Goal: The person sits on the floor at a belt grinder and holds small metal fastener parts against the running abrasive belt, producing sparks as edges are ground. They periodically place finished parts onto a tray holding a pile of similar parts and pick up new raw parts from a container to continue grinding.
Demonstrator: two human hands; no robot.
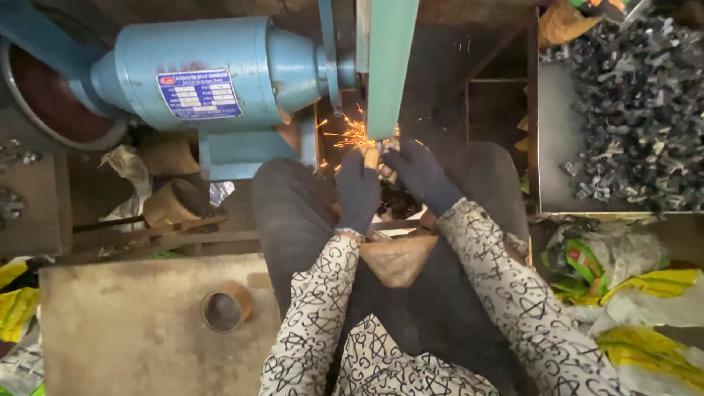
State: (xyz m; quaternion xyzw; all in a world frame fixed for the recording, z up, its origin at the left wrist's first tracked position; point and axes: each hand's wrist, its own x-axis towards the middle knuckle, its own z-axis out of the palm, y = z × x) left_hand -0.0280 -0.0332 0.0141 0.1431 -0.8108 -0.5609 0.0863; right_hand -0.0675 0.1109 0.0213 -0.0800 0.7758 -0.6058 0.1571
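Both my hands wear dark gloves and press a small metal piece (383,149) against the green grinding belt (389,66). Orange sparks (350,134) fly off to the left of the contact point. My left hand (358,191) grips the piece from the left, and my right hand (424,176) holds it from the right. The piece is mostly hidden by my fingers. The blue belt grinder motor (213,70) sits to the left of the belt. My sleeves are white with a black pattern, and my knees in dark trousers sit below.
A metal tray (551,147) at the right holds a heap of several small dark metal parts (638,103). A brown pouch (396,258) lies on my lap. A wooden board (125,330) with a short pipe ring (226,308) lies lower left. Yellow-green sacks (638,293) lie lower right.
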